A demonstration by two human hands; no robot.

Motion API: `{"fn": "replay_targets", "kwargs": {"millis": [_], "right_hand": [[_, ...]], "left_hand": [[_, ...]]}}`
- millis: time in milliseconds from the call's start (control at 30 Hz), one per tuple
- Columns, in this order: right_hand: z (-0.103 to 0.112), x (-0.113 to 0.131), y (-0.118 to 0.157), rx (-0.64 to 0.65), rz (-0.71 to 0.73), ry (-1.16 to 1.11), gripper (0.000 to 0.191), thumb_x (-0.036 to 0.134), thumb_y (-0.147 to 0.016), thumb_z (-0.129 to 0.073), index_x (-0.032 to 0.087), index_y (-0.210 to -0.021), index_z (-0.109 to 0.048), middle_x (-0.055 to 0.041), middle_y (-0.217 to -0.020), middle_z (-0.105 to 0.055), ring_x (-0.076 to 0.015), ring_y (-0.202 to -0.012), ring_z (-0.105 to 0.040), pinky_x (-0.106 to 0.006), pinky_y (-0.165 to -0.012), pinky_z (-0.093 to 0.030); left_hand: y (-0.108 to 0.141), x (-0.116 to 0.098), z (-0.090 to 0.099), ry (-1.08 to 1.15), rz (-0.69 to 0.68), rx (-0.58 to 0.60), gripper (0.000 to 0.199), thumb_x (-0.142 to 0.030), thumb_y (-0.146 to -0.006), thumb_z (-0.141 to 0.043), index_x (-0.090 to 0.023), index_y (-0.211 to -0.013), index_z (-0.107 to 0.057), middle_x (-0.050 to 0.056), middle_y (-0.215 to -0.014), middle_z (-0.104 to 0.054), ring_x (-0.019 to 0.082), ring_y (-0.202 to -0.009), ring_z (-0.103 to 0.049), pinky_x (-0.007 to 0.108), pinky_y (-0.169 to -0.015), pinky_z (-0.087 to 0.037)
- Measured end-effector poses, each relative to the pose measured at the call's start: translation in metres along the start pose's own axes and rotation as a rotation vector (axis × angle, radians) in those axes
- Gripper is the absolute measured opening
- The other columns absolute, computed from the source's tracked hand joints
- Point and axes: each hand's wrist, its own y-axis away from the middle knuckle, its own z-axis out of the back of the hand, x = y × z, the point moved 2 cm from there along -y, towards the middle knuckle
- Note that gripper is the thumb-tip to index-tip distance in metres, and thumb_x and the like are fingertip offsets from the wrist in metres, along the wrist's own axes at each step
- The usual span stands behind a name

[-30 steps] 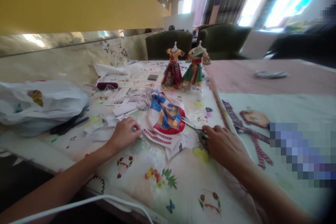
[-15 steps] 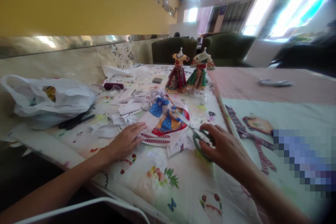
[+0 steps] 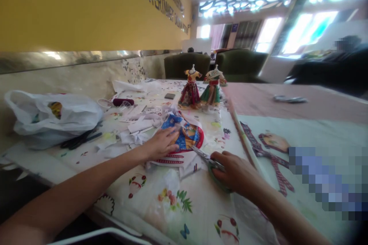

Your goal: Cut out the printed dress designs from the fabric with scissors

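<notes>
A piece of paper or cloth (image 3: 197, 138) printed in blue, yellow and red lies on the table, partly under my left hand (image 3: 161, 143). The fingers of that hand are stretched out over its left side. Below it, a white sheet bears narrow red patterned strips (image 3: 169, 159). My right hand (image 3: 231, 168) grips scissors (image 3: 204, 154) with green handles. Their blades point left, with the tips at the printed piece's lower edge. Whether they touch it I cannot tell. White paper scraps (image 3: 140, 124) lie loosely heaped left of the piece.
Two small dressed dress forms (image 3: 190, 92) stand behind the work. A white plastic bag (image 3: 54, 118) sits at the left, with black scissors (image 3: 79, 139) beside it. Patterned cut pieces (image 3: 274, 143) lie on the right-hand table. A small grey block (image 3: 170, 96) rests farther back.
My left hand has moved right, onto the printed piece. The scissors have swung from the piece's right side down to its lower edge. The camera view has tilted upward slightly.
</notes>
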Motion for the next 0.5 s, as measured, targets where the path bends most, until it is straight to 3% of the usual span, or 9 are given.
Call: {"fn": "replay_targets", "kwargs": {"millis": [33, 100, 167, 267, 500], "right_hand": [[0.0, 0.0, 0.0, 0.001, -0.003, -0.006, 0.029, 0.022, -0.088, -0.054, 0.021, -0.114, -0.068, -0.0113, -0.103, -0.07, -0.0286, -0.091, -0.069, -0.031, -0.068, -0.035], [0.001, 0.0, 0.0, 0.005, -0.012, -0.013, 0.027, 0.021, -0.087, -0.055, 0.022, -0.111, -0.067, -0.0096, -0.101, -0.07, -0.0263, -0.09, -0.068, -0.03, -0.068, -0.035], [0.0, -0.001, 0.0, 0.013, -0.014, -0.018, 0.024, 0.019, -0.086, -0.055, 0.023, -0.107, -0.067, -0.0082, -0.099, -0.07, -0.0249, -0.088, -0.068, -0.029, -0.067, -0.035], [-0.004, -0.003, -0.001, 0.029, -0.004, -0.021, 0.021, 0.019, -0.086, -0.054, 0.023, -0.104, -0.065, -0.0072, -0.096, -0.069, -0.0239, -0.086, -0.067, -0.028, -0.066, -0.034], [-0.012, -0.019, -0.01, 0.012, -0.031, 0.034, 0.023, 0.023, -0.088, -0.052, 0.021, -0.108, -0.064, -0.0096, -0.096, -0.067, -0.0267, -0.083, -0.068, -0.029, -0.063, -0.031]], "left_hand": [[-0.016, -0.002, -0.005, 0.035, 0.02, 0.0, 0.068, -0.052, -0.102, -0.033, -0.012, -0.157, -0.033, 0.019, -0.168, -0.02, 0.029, -0.156, -0.018, 0.048, -0.125, -0.018], [-0.044, -0.003, -0.017, 0.044, 0.061, -0.005, 0.071, -0.053, -0.103, -0.028, -0.013, -0.161, -0.023, 0.019, -0.169, -0.013, 0.036, -0.156, -0.013, 0.058, -0.123, -0.019], [-0.068, -0.003, -0.029, 0.049, 0.056, 0.026, 0.071, -0.058, -0.101, -0.028, -0.019, -0.161, -0.026, 0.017, -0.17, -0.015, 0.041, -0.154, -0.017, 0.065, -0.119, -0.02], [-0.092, -0.001, -0.041, 0.048, -0.017, 0.047, 0.067, -0.059, -0.101, -0.029, -0.029, -0.16, -0.027, 0.01, -0.171, -0.013, 0.038, -0.154, -0.018, 0.065, -0.12, -0.016], [-0.13, 0.001, -0.041, 0.09, -0.156, 0.069, 0.063, -0.058, -0.101, -0.031, -0.032, -0.158, -0.031, 0.008, -0.17, -0.019, 0.037, -0.153, -0.023, 0.065, -0.119, -0.017]]}}
